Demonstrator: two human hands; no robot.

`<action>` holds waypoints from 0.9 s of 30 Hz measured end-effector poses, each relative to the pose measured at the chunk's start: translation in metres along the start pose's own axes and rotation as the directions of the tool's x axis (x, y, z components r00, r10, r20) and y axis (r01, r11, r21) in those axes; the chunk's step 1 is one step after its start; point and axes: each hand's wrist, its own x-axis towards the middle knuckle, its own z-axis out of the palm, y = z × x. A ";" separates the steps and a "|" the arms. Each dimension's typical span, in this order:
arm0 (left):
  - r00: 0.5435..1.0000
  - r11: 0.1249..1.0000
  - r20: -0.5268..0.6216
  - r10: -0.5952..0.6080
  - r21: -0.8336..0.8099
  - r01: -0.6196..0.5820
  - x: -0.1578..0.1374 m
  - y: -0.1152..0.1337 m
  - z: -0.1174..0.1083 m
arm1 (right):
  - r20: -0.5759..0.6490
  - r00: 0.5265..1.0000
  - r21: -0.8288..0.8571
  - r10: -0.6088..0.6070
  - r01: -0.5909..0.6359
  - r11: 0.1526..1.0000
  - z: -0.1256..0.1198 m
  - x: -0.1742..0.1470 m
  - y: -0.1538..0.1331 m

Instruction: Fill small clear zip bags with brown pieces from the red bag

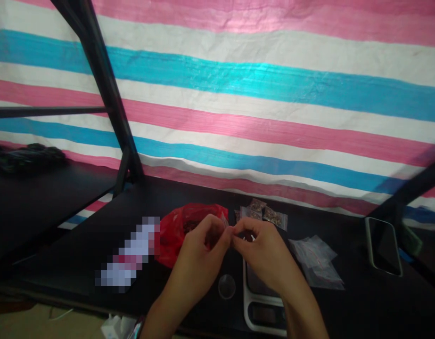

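My left hand (206, 240) and my right hand (258, 242) meet in front of me, thumbs and forefingers pinched together. Between them shows a sliver of a small clear plastic bag (225, 220); the fingers hide most of it. Behind my left hand lies an open red plastic bag (171, 240) with brown bits inside. Under my right hand and forearm stands a white kitchen scale (250, 310), partly covered. Beyond the hands are several filled zip bags (275, 218). A small clear cup (226, 286) stands between my forearms.
Flat zip bags (318, 261) lie in a pile right of the scale. A phone (384, 246) rests at the far right. A pixelated patch (128, 259) covers something at left. Black metal posts (111, 94) rise before a striped sheet (256, 108).
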 end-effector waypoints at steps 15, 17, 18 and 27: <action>0.996 0.955 0.081 -0.028 -0.291 0.050 0.001 0.000 -0.024 | 0.055 0.996 0.095 -0.063 0.058 0.994 0.011 -0.008 -0.006; 0.998 0.960 0.042 -0.036 -0.276 0.047 0.000 -0.001 -0.027 | 0.076 0.991 0.123 -0.109 0.099 0.988 0.012 -0.009 -0.007; 0.999 0.964 0.027 -0.036 -0.264 0.042 0.000 -0.001 -0.028 | 0.081 0.990 0.125 -0.115 0.104 0.987 0.013 -0.010 -0.007; 1.000 0.991 0.014 0.005 -0.135 -0.003 -0.003 -0.003 -0.025 | 0.043 0.999 0.155 -0.025 0.018 0.988 0.018 -0.009 -0.009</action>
